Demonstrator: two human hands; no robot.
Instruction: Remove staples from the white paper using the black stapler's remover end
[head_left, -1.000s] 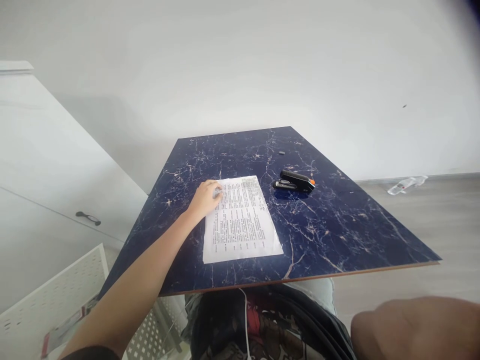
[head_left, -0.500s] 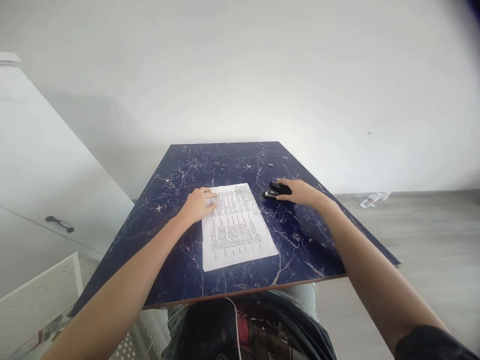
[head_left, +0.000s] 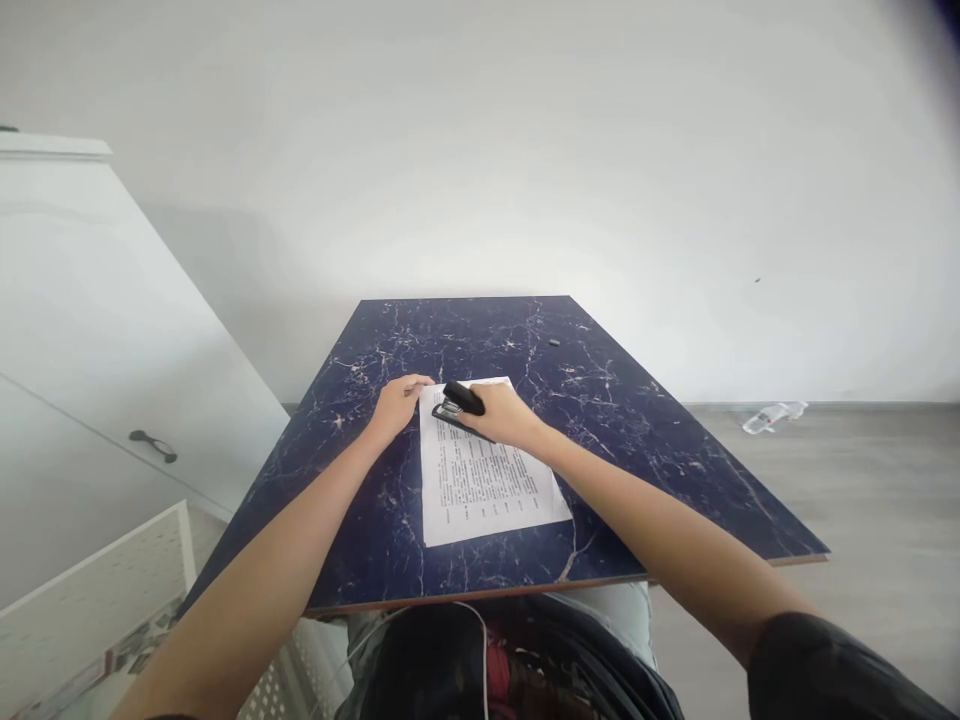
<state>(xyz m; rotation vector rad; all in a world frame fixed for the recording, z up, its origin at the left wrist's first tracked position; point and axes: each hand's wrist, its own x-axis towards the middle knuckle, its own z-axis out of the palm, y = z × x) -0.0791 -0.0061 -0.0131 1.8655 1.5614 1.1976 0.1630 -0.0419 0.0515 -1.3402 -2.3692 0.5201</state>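
Clasping the black stapler (head_left: 463, 397) in the right hand (head_left: 507, 416), over the far part of the printed paper (head_left: 487, 490) on the counter (head_left: 384, 512). Pointing its nose out of the grip toward the paper's far left corner. Resting the left hand (head_left: 397, 405) at that corner; cannot tell whether pinching the edge or just touching it.

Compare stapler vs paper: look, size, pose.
Look: the stapler is black; the paper is white with dark print.
Size: the stapler is the smaller, the paper the larger.
Pose: the stapler is gripped in the right hand; the paper lies on the table, left hand at its far-left corner.
Shared: both have a hand at them.
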